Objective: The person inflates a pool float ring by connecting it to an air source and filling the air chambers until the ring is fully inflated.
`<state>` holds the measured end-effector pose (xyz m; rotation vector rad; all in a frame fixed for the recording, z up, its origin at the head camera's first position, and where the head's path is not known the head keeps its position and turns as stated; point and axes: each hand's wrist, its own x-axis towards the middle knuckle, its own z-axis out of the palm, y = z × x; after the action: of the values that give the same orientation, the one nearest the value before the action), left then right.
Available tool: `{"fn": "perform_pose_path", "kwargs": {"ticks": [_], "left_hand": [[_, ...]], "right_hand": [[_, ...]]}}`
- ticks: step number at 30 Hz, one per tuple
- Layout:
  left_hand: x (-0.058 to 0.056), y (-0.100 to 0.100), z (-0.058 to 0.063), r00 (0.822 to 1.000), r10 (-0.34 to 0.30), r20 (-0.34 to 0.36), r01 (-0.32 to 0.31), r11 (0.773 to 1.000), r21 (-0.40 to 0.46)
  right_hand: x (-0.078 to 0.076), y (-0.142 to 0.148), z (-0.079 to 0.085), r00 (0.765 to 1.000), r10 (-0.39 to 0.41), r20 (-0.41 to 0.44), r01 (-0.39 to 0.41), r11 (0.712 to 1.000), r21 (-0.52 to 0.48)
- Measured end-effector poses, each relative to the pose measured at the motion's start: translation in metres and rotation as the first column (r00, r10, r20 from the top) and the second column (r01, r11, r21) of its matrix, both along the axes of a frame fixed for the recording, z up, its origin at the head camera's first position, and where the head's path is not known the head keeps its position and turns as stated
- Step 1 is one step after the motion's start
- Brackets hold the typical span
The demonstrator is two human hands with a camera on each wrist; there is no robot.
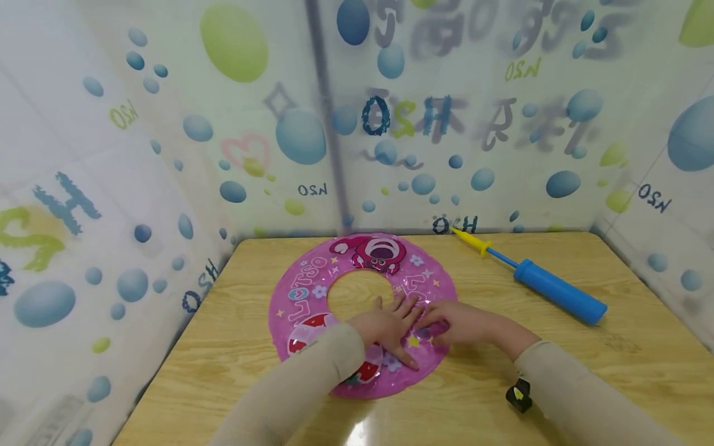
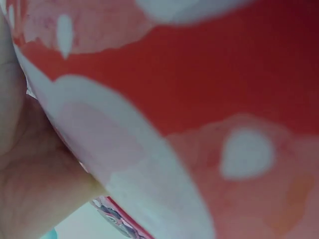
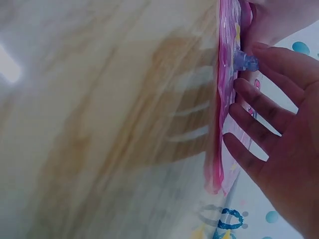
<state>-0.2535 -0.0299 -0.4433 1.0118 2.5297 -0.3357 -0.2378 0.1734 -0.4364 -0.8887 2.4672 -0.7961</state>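
Observation:
A pink swim ring (image 1: 295, 272) with a cartoon bear and strawberry prints lies on the wooden table, looking soft and only partly filled. On its right side, my left hand (image 1: 390, 328) rests palm down with spread fingers. The ring's red and white print (image 2: 199, 99) fills most of the left wrist view. My right hand (image 1: 465, 325) is at the ring's right edge, its thumb and forefinger at the small clear bluish valve (image 3: 245, 61), which they pinch. Its other fingers (image 3: 261, 107) are spread along the pink vinyl.
A blue hand pump (image 1: 560, 291) with a yellow nozzle end (image 1: 471, 240) lies on the table (image 1: 223, 347) to the right. A small black object (image 1: 519, 395) is by my right sleeve. Curtains printed with bubbles (image 1: 301, 136) stand behind and at both sides.

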Motion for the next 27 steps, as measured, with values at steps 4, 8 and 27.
{"fn": "perform_pose_path", "kwargs": {"ticks": [4,8,27], "left_hand": [[0.000,0.000,-0.002,1.000,0.008,0.013,-0.008,1.000,-0.008],[0.000,0.000,-0.003,1.000,0.013,0.008,-0.013,1.000,-0.019],[0.000,0.002,0.000,0.999,-0.044,-0.024,0.043,0.998,-0.047]], "right_hand": [[-0.003,-0.002,0.001,0.999,0.035,-0.005,-0.035,0.999,0.001],[-0.006,-0.003,0.003,0.999,0.053,0.004,-0.053,0.998,-0.015],[-0.027,-0.006,0.001,0.991,0.136,-0.016,-0.137,0.989,-0.053]]}}
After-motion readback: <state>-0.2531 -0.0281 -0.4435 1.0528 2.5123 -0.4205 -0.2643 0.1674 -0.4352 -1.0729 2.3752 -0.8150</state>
